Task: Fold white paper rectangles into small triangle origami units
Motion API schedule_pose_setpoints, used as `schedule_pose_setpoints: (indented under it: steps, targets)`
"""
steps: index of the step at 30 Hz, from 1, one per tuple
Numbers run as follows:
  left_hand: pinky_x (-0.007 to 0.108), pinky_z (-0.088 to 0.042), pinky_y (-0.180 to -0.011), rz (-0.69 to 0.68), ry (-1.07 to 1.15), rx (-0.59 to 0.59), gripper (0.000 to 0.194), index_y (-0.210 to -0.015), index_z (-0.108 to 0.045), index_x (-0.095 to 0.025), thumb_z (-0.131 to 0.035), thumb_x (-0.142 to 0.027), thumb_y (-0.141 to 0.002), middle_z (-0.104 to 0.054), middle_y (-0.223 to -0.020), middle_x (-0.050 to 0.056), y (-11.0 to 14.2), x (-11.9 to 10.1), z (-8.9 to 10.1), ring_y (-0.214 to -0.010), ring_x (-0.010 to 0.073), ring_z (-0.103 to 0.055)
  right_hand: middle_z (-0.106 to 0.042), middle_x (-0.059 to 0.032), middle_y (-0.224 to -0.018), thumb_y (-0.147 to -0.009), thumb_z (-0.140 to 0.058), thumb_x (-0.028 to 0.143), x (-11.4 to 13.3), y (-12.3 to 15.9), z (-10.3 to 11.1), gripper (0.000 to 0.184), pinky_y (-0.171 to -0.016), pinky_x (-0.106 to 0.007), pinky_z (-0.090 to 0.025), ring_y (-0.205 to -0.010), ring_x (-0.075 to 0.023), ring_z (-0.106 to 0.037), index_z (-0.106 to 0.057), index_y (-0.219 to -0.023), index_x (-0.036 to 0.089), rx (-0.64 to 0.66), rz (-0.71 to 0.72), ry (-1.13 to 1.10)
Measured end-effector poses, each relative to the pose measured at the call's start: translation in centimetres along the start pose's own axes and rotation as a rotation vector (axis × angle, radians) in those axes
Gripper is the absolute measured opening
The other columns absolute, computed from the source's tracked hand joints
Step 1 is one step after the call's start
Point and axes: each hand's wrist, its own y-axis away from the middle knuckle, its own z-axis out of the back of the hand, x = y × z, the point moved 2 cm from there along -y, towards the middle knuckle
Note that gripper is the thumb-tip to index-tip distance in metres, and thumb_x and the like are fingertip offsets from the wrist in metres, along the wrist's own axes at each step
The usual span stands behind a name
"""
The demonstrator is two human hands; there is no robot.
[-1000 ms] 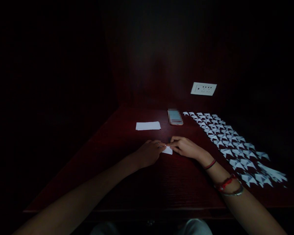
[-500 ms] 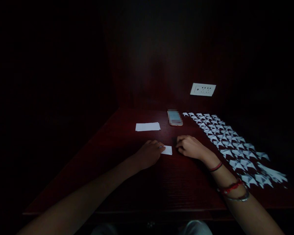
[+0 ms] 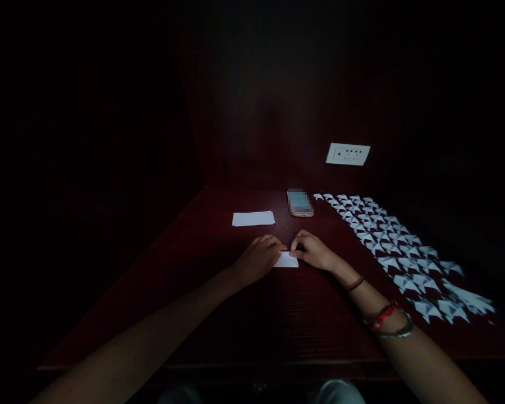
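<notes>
A small folded piece of white paper (image 3: 285,260) lies on the dark red table (image 3: 235,331) between my hands. My left hand (image 3: 258,257) holds its left part, fingers closed together at the far edge and a ring on one finger. At the paper's far right corner, my right hand (image 3: 315,250) pinches the edge between thumb and forefinger. The fingertips cover part of the paper's far edge, so its exact folds there are hidden.
A stack of white paper slips (image 3: 253,219) lies beyond my left hand. Further back is a phone (image 3: 300,202). Rows of folded white paper figures (image 3: 389,247) fill the right side, with loose paper strips (image 3: 469,295) beside them. A socket panel (image 3: 348,154) is on the back wall.
My right hand has moved left, from apart from the paper to gripping its right corner. More of the paper's far edge now shows between both hands.
</notes>
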Motion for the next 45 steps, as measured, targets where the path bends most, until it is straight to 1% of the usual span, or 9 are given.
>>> schedule_pose_setpoints:
  steps: [3, 6, 9, 11, 17, 24, 39, 42, 45]
  targets:
    - [0.033, -0.032, -0.083, 0.082, 0.047, -0.091, 0.016, -0.093, -0.050, -0.020, -0.043, -0.022, -0.079, -0.045, -0.099, 0.002, -0.2, 0.3, -0.3, -0.096, 0.0167, -0.039, -0.046, -0.0021, -0.074, -0.068, -0.055, 0.016, 0.3, -0.1, -0.1, 0.004, -0.069, -0.025, -0.038, -0.072, -0.0115, -0.046, -0.056, -0.065, 0.015, -0.054, -0.032, -0.019]
    - [0.033, -0.033, -0.083, 0.135, 0.098, -0.189, 0.009, -0.081, -0.052, -0.019, -0.043, -0.020, -0.078, -0.044, -0.098, 0.002, -0.3, 0.6, -0.1, -0.096, 0.0164, -0.039, -0.044, -0.0022, -0.077, -0.071, -0.052, 0.017, 1.5, 0.0, 0.2, 0.004, -0.070, -0.025, -0.038, -0.074, -0.0118, -0.045, -0.055, -0.068, 0.015, -0.158, 0.008, -0.028]
    - [0.034, -0.032, -0.086, 0.136, 0.114, -0.290, 0.010, -0.077, -0.051, -0.018, -0.041, -0.018, -0.079, -0.043, -0.099, 0.003, -0.3, 0.4, 0.7, -0.100, 0.0167, -0.037, -0.044, -0.0030, -0.082, -0.073, -0.049, 0.018, 3.0, 0.2, 0.8, 0.004, -0.073, -0.027, -0.036, -0.080, -0.0135, -0.044, -0.053, -0.074, 0.016, -0.261, 0.068, 0.005]
    - [0.035, -0.031, -0.088, 0.109, 0.107, -0.321, 0.009, -0.078, -0.051, -0.018, -0.042, -0.016, -0.077, -0.042, -0.103, 0.003, -0.3, 0.0, 1.3, -0.105, 0.0178, -0.034, -0.044, -0.0037, -0.085, -0.074, -0.048, 0.019, 3.8, 0.4, 1.1, 0.007, -0.075, -0.028, -0.035, -0.085, -0.0150, -0.043, -0.053, -0.078, 0.018, -0.296, 0.091, 0.042]
    - [0.036, -0.027, -0.092, 0.057, 0.084, -0.312, 0.008, -0.076, -0.050, -0.017, -0.043, -0.014, -0.076, -0.040, -0.107, 0.003, -0.2, -0.8, 2.0, -0.109, 0.0180, -0.030, -0.046, -0.0035, -0.089, -0.076, -0.045, 0.020, 4.8, 0.7, 1.5, 0.008, -0.074, -0.029, -0.032, -0.085, -0.0150, -0.043, -0.052, -0.078, 0.018, -0.238, 0.143, 0.139]
    - [0.036, -0.027, -0.092, 0.080, 0.074, -0.307, 0.006, -0.073, -0.050, -0.017, -0.045, -0.015, -0.075, -0.041, -0.106, 0.003, -0.2, -0.7, 2.1, -0.110, 0.0183, -0.030, -0.046, -0.0035, -0.084, -0.075, -0.044, 0.019, 5.0, 0.8, 1.6, 0.007, -0.071, -0.028, -0.030, -0.081, -0.0151, -0.042, -0.050, -0.076, 0.016, -0.179, 0.149, 0.239]
    - [0.036, -0.029, -0.090, 0.016, 0.152, -0.278, 0.006, -0.074, -0.048, -0.018, -0.045, -0.012, -0.074, -0.040, -0.105, 0.003, -0.1, -0.9, 2.2, -0.109, 0.0184, -0.031, -0.045, -0.0019, -0.085, -0.072, -0.048, 0.017, 4.5, 0.7, 1.3, 0.001, -0.071, -0.028, -0.032, -0.080, -0.0131, -0.044, -0.049, -0.072, 0.017, -0.157, 0.204, 0.040]
    - [0.035, -0.030, -0.089, 0.040, 0.163, -0.292, 0.006, -0.074, -0.048, -0.018, -0.044, -0.013, -0.074, -0.039, -0.105, 0.003, -0.1, -0.6, 2.5, -0.107, 0.0180, -0.033, -0.046, -0.0016, -0.083, -0.072, -0.048, 0.015, 3.9, 0.9, 1.9, 0.003, -0.071, -0.027, -0.033, -0.080, -0.0130, -0.044, -0.050, -0.071, 0.017, -0.149, 0.201, 0.041]
    - [0.034, -0.031, -0.087, 0.096, 0.189, -0.328, 0.008, -0.073, -0.048, -0.018, -0.042, -0.014, -0.076, -0.040, -0.104, 0.003, 0.0, 0.6, 2.8, -0.102, 0.0169, -0.037, -0.046, -0.0018, -0.079, -0.071, -0.047, 0.013, 2.5, 1.2, 3.1, 0.005, -0.071, -0.027, -0.034, -0.077, -0.0130, -0.045, -0.049, -0.068, 0.016, -0.184, 0.167, 0.046]
